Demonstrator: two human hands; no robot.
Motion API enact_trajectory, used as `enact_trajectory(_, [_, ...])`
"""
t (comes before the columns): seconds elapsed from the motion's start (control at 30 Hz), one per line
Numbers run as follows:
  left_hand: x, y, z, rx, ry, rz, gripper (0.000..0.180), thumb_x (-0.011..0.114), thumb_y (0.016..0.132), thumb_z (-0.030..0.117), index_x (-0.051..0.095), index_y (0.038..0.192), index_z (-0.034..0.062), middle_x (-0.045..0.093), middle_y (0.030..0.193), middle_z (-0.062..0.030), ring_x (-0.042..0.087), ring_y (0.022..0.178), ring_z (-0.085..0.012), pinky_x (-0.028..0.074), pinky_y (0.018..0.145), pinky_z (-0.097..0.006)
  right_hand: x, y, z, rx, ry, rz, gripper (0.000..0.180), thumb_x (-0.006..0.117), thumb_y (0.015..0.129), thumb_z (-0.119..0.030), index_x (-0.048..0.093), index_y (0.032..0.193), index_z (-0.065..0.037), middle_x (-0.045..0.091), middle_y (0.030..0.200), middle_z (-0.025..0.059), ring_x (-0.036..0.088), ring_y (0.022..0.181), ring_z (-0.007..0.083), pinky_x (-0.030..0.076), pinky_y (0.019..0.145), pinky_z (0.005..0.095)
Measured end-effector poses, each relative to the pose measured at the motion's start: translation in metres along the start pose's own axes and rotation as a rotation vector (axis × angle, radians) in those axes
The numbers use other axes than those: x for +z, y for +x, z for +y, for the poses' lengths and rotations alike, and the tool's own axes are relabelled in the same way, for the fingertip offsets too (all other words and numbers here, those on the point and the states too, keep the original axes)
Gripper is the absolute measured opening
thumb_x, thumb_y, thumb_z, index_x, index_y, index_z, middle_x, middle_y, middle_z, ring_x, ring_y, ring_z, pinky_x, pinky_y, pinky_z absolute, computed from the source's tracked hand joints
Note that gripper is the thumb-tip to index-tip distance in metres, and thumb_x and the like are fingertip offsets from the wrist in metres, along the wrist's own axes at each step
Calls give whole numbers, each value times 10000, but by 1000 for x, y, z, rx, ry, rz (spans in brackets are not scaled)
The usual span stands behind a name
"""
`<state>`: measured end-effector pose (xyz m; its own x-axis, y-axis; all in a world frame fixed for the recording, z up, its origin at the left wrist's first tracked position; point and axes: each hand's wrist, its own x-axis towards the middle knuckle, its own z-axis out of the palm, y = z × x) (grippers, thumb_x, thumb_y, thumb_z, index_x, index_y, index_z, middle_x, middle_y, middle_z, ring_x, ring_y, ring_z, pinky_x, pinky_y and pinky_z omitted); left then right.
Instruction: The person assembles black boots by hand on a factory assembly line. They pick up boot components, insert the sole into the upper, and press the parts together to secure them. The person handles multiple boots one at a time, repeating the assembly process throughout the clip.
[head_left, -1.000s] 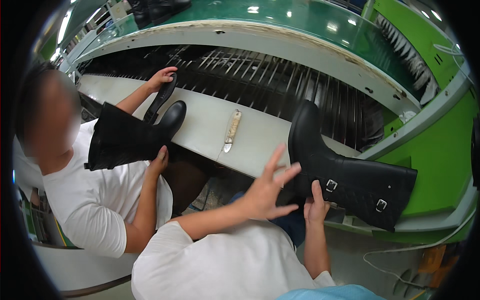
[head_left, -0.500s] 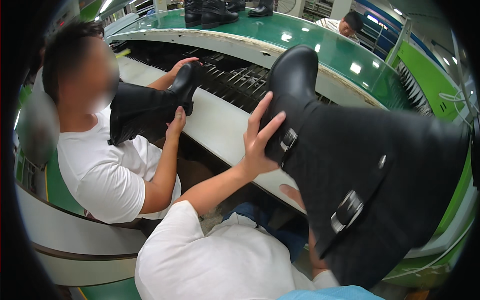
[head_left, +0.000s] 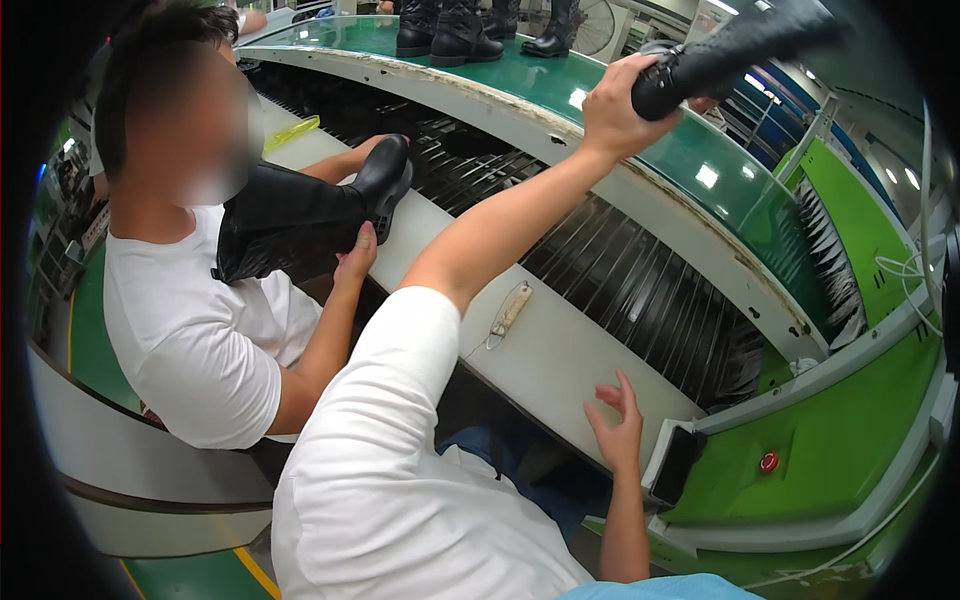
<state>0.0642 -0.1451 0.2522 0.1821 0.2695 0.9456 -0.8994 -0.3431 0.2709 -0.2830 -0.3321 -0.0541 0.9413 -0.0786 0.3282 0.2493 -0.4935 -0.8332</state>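
Observation:
My left hand is raised high over the green conveyor and is shut on the foot end of a tall black boot, which points up and to the right. My right hand is low, with nothing in it and its fingers spread, just above the near edge of the white bench. To the left, a co-worker in a white shirt holds another black boot on the bench with both hands.
A small tool with a pale handle lies on the white bench. Black slats run between bench and conveyor. Several black boots stand on the far conveyor. A red button sits on the green panel at right.
My left hand has lifted the black boot from in front of me up and away over the conveyor. My right hand has let go of the boot and dropped to the bench edge.

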Motion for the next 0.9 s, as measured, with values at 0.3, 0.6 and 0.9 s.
enact_trajectory(0.3, [20,19,-108,-253,355,-541,944,957,832,529,566,1566,80,815,1227,-220,767,1148,-470,613,1002,-536,8,-2,19,-17,-104,130,523,840,952,-19,715,1459,-25,795,1072,89,771,1014,195,606,1008,372])
enact_trajectory(0.6, [8,-23,-97,-171,304,-331,758,856,961,271,514,1590,24,703,1404,-251,679,1286,-476,559,1073,-548,9,-7,20,-62,-204,169,366,829,942,-21,789,1306,-23,769,992,85,759,958,202,601,946,365])
enact_trajectory(0.9, [-59,-172,23,37,-21,-238,230,744,871,9,728,1087,86,751,1066,-137,734,1025,-372,610,840,-477,11,-10,16,-140,-328,184,283,839,926,-65,807,1206,-46,750,953,105,752,917,279,594,895,401])
